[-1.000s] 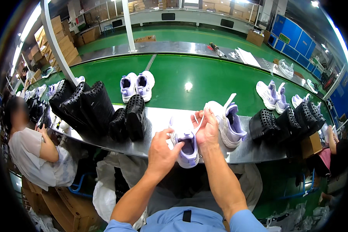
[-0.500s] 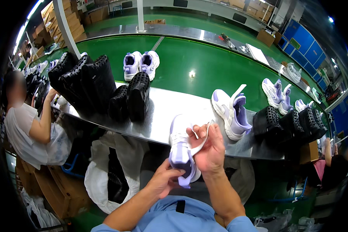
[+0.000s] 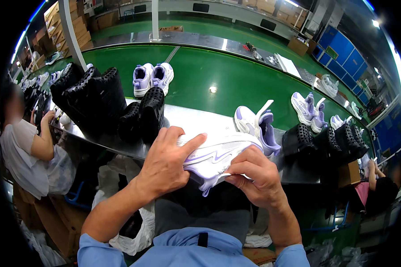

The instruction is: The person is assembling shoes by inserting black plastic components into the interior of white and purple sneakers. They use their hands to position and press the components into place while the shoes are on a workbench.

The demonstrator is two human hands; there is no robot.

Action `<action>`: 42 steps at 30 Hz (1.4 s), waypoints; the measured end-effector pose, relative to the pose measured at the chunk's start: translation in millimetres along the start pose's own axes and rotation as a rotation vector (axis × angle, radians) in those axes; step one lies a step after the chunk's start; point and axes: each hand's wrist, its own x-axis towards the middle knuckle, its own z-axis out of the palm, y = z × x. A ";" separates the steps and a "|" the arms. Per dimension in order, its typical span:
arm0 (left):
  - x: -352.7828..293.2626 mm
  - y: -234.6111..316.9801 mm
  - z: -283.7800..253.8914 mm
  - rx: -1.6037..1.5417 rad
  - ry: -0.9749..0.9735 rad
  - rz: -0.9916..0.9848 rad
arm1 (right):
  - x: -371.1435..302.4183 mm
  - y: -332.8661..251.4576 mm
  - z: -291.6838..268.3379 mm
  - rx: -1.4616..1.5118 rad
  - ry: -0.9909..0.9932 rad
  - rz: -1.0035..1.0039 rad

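Note:
Tipped onto its side above the metal bench's front edge, a white and lavender sneaker [image 3: 214, 153] is held between my hands. My left hand [image 3: 167, 160] wraps around its left part, thumb lying along the top. At the right, my right hand [image 3: 258, 175] is closed, thumb and fingers pinching a white strap [image 3: 223, 176] by the shoe's opening. A lavender loop hangs at the lower edge; the inside of the shoe is hidden. Just beyond my right hand, another sneaker [image 3: 249, 119] of the same kind rests on the bench, its white strap sticking up.
Black shoe forms [image 3: 151, 115] stand left on the bench [image 3: 182, 116], with more forms [image 3: 298, 140] at the right. Sneaker pairs [image 3: 162, 78] sit on the green conveyor [image 3: 196, 66]. A co-worker [image 3: 26, 147] is at the left, another [image 3: 378, 187] at far right.
The sneaker has been turned from upright onto its side and raised slightly. My left hand moved from its opening to around its body; my right hand came down and closed on the strap.

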 end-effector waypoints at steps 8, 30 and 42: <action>9.6 0.0 -6.6 0.081 0.032 0.218 | -1.8 0.2 6.2 -0.020 -0.111 0.105; -4.8 -3.2 16.9 -0.087 -0.039 -0.313 | 26.1 31.4 32.0 0.034 -0.066 0.475; 17.9 -24.1 51.8 -0.002 -0.165 -0.545 | 28.6 43.3 72.3 -0.214 0.099 0.214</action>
